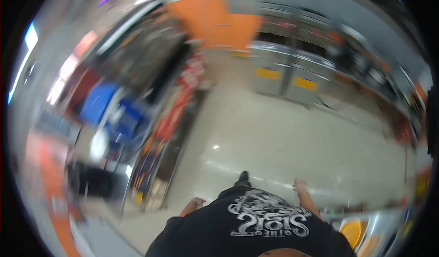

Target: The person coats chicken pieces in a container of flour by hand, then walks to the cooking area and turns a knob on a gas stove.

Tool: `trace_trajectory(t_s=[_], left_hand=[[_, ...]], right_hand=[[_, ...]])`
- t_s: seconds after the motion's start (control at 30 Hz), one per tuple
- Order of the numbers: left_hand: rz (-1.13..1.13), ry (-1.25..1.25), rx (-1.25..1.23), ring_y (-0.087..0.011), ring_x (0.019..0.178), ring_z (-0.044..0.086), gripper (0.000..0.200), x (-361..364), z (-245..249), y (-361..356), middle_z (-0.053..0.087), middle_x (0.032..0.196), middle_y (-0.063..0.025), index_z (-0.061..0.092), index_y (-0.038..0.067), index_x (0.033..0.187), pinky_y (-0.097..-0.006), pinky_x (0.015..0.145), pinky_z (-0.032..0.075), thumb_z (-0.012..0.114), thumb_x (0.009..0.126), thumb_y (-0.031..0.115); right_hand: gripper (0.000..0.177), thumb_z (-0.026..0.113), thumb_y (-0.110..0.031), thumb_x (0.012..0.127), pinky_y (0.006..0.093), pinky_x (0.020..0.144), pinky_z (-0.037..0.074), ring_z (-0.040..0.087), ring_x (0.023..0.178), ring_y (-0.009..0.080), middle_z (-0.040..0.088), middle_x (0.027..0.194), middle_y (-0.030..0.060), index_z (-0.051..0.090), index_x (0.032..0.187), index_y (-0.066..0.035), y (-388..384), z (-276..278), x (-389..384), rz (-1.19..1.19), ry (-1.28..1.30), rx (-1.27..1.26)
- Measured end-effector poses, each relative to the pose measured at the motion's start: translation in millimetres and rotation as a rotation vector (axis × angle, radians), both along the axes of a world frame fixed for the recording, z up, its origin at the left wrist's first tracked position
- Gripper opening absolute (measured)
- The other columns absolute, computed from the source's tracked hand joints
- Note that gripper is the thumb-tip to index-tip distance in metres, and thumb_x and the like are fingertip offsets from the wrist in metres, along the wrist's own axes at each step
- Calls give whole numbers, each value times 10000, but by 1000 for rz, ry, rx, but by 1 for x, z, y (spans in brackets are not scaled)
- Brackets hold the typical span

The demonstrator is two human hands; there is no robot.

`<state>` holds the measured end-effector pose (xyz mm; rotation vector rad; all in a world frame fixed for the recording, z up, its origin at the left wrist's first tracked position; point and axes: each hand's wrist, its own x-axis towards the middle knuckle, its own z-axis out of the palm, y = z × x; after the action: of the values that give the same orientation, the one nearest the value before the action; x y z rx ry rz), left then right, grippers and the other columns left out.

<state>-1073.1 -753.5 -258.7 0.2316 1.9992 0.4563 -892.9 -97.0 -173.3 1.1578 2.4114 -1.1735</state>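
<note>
My left hand (198,201) hangs low at my side, partly behind my dark printed shirt (270,216). Its fingers look loosely stretched, and I see nothing in them. On the other side my right hand (300,185) is held out a little over the pale floor (274,143), with its fingers apart and no object visible in it. Neither hand touches anything but air. Below the shirt one dark shoe (244,176) shows on the floor. The whole view is smeared by motion, so finer detail of the fingers is lost.
On the left runs a long counter with blue containers (112,106) and a shelf of packed goods (148,163). Grey metal units with yellow labels (268,73) stand ahead, near an orange cabinet (206,21). A yellow bowl (351,233) sits on a steel counter at the lower right.
</note>
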Motion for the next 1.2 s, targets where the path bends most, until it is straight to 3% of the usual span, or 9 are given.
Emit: trace_trajectory(t_s=[0.13, 0.27, 0.43, 0.57, 0.6, 0.83, 0.87, 1.03, 1.2], left_hand=[[-271, 397, 230, -232, 589, 586, 291, -229, 4, 197, 592, 609, -96, 643, 44, 720, -377, 550, 457, 574, 832, 304], [-207, 121, 75, -190, 642, 579, 296, -404, 65, 423, 620, 765, -71, 626, 51, 945, -340, 537, 461, 423, 896, 260], [-667, 243, 213, -196, 809, 563, 417, -522, 57, 680, 609, 944, -89, 504, 73, 1196, -361, 719, 464, 370, 882, 312], [352, -495, 529, -260, 971, 521, 565, -484, 31, 843, 582, 1052, -122, 356, 102, 1342, -452, 850, 423, 373, 852, 382], [195, -445, 313, -385, 1171, 421, 533, -483, 3, 888, 347, 1384, -205, 369, 118, 1332, -531, 965, 341, 264, 921, 442], [-45, -465, 479, -196, 843, 613, 345, -299, 135, 1112, 630, 1022, -89, 532, 89, 1197, -325, 724, 468, 494, 908, 274], [-30, -517, 521, -172, 838, 612, 347, -297, 140, 1147, 634, 999, -72, 530, 93, 1202, -305, 704, 470, 510, 904, 270], [-148, -314, 528, -115, 755, 567, 295, -277, 165, 1332, 608, 890, -41, 581, 113, 1094, -302, 668, 462, 561, 873, 308], [-507, 318, 460, -229, 785, 614, 444, -272, 157, 1528, 628, 820, -121, 597, 55, 974, -353, 695, 473, 472, 871, 468]], right_hand=[[496, 504, -296, 828, 415, 782, 473, 562, 1071, 242, 562, 1202, 99, 440, 1297, -149, 85, -46, 54, 282, -692, 548], [202, 533, -250, 837, 368, 514, 452, 602, 668, 198, 615, 781, 50, 557, 940, -77, 109, 34, 68, -1224, 217, -289], [159, 588, -228, 773, 408, 660, 479, 621, 728, 264, 634, 783, 83, 601, 889, -122, 119, -62, 127, -265, -409, 466], [251, 570, -207, 774, 422, 808, 475, 617, 969, 303, 641, 1015, 131, 640, 1000, -125, 153, -50, 129, -202, -582, 9], [280, 561, -181, 785, 404, 818, 480, 595, 1026, 289, 633, 1068, 104, 633, 1053, -143, 173, -51, 128, -152, -670, -51], [176, 552, -133, 766, 389, 693, 511, 636, 858, 277, 646, 879, 124, 635, 921, -123, 412, -109, 164, -152, -510, 348], [172, 524, -255, 838, 352, 524, 474, 570, 572, 195, 576, 650, 49, 579, 886, -100, 460, -247, 207, -544, -116, 140], [152, 562, -235, 822, 306, 437, 393, 487, 505, 144, 514, 611, 21, 552, 816, -84, 680, -25, 118, -1391, 237, -156], [181, 583, -245, 809, 314, 430, 392, 488, 499, 146, 510, 613, 31, 553, 826, -67, 804, -2, 117, -1543, 256, -213]])
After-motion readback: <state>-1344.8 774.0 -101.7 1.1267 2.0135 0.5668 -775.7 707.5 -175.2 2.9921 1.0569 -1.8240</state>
